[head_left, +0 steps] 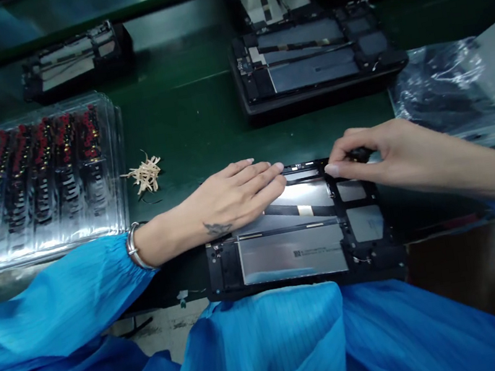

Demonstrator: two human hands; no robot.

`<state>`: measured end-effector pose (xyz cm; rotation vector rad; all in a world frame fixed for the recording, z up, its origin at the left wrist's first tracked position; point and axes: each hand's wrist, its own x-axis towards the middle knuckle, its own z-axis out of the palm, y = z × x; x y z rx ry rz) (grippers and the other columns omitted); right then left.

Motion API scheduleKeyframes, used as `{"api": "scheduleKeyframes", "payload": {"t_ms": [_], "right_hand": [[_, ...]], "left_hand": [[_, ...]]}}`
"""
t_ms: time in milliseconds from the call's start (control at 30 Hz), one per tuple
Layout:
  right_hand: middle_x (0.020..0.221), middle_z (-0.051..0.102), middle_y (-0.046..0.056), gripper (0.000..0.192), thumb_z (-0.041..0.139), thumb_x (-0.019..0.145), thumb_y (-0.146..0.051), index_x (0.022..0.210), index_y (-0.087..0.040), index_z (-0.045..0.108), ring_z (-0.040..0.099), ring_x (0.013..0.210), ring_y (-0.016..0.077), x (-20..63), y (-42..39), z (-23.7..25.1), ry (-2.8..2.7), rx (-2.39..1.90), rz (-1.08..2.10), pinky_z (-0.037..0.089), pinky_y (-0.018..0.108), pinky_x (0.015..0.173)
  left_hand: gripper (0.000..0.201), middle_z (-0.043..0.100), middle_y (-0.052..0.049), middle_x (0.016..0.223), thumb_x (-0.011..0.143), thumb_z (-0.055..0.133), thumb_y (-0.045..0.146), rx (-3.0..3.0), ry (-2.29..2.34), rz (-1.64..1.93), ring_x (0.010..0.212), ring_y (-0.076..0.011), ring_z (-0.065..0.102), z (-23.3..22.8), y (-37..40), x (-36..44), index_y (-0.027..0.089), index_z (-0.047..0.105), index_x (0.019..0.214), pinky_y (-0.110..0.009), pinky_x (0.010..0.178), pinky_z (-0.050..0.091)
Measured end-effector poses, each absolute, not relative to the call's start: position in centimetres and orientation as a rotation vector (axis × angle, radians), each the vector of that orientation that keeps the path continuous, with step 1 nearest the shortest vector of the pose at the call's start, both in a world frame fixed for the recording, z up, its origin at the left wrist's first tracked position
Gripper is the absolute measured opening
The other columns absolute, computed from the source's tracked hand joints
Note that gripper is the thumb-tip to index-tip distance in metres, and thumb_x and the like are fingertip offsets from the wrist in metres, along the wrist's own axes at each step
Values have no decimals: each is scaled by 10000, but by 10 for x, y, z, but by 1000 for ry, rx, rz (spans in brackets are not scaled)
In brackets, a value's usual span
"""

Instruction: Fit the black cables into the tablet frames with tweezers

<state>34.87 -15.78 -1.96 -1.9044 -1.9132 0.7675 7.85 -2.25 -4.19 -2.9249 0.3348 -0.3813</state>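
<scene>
From where I stand, the left hand (240, 196) lies flat, fingers stretched out together, pressing nothing between them, over the far left part of an opened tablet (226, 270). The right hand (385, 148) is pinched closed at the far edge, round a dark object (360, 155) I can't make out. Below both hands, the tablet lies face-up with its long axis left to right, the end with two grey panels (366, 223) toward the right.
</scene>
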Motion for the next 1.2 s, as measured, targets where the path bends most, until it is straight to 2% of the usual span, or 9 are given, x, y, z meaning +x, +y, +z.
{"api": "scheduleKeyframes", "payload": {"t_ms": [167, 400, 500, 667, 933, 1067, 1133, 1200], "right_hand": [[807, 678, 83, 382, 533, 887, -552, 811, -220, 706, 592, 640, 216, 340, -159, -19, -1960, -2015, 641, 423, 354, 612], [829, 664, 96, 364, 513, 865, -512, 828, -205, 704, 559, 625, 203, 337, -158, -22, -2010, -2034, 583, 400, 336, 606], [808, 657, 85, 336, 529, 863, -482, 814, -202, 707, 537, 608, 189, 336, -157, -22, -2031, -2034, 564, 375, 323, 593], [792, 654, 77, 328, 519, 860, -458, 804, -200, 714, 534, 604, 180, 337, -157, -22, -2058, -2044, 544, 370, 314, 588], [783, 627, 62, 309, 517, 914, -434, 792, -205, 686, 551, 633, 181, 337, -157, -27, -2095, -1991, 529, 367, 312, 611], [812, 656, 83, 253, 544, 939, -385, 818, -214, 686, 599, 757, 243, 337, -159, -22, -2132, -1957, 454, 397, 341, 637], [915, 701, 106, 238, 552, 973, -387, 905, -234, 721, 626, 896, 297, 329, -171, -16, -2032, -1888, 261, 466, 402, 741], [1030, 728, 104, 317, 478, 1043, -439, 1031, -283, 754, 638, 988, 319, 313, -191, -11, -1861, -1811, 142, 503, 470, 862]], "left_hand": [[372, 656, -208, 1442, 1108, 377, 152, -3022, 316, -373, 1327, -272, 672, -40, -21, 78, 50, 591, 1395, -410, 1119, 563], [365, 636, -219, 1463, 1092, 450, 143, -3031, 327, -355, 1354, -298, 654, -40, -21, 78, 65, 607, 1412, -439, 1128, 562], [369, 629, -208, 1473, 1096, 426, 128, -2978, 327, -334, 1353, -294, 656, -40, -22, 78, 77, 622, 1405, -444, 1124, 567], [364, 669, -221, 1414, 1090, 422, 102, -2813, 369, -387, 1286, -310, 697, -40, -25, 79, 27, 642, 1370, -441, 1069, 598], [361, 707, -214, 1347, 1075, 442, 97, -2726, 392, -356, 1216, -312, 711, -35, -28, 85, 20, 636, 1370, -405, 999, 596], [410, 717, -190, 1198, 1087, 360, 98, -2762, 309, -281, 1105, -297, 696, -32, -38, 100, 86, 602, 1418, -387, 842, 564], [434, 690, -179, 1156, 1093, 358, 127, -2793, 240, -243, 1059, -301, 670, -33, -44, 108, 121, 561, 1477, -388, 796, 529], [451, 663, -180, 1161, 1083, 372, 128, -2832, 196, -204, 1039, -305, 647, -33, -45, 115, 150, 550, 1498, -383, 773, 501]]}}
